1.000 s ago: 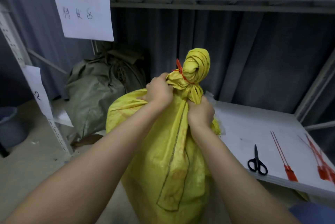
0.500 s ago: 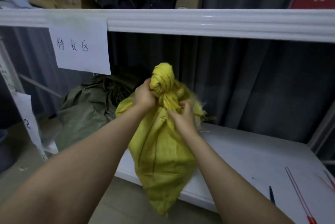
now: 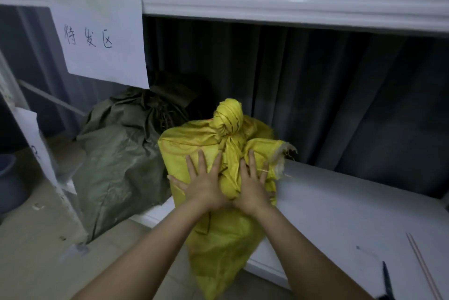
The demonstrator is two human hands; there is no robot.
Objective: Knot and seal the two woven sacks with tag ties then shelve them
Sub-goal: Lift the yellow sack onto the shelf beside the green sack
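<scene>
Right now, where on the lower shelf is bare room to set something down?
Bare: the white shelf board between the yellow sack and the scissors. Crowded: the left end, where the green sack sits beside the yellow one.

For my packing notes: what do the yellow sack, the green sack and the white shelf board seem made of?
Yellow sack: probably woven plastic, slightly glossy; frayed threads show at its right corner. Green sack: likely similar weave, duller, stiffly creased. Shelf board: smooth matte white, perhaps painted metal or laminate; cannot tell which.
</scene>
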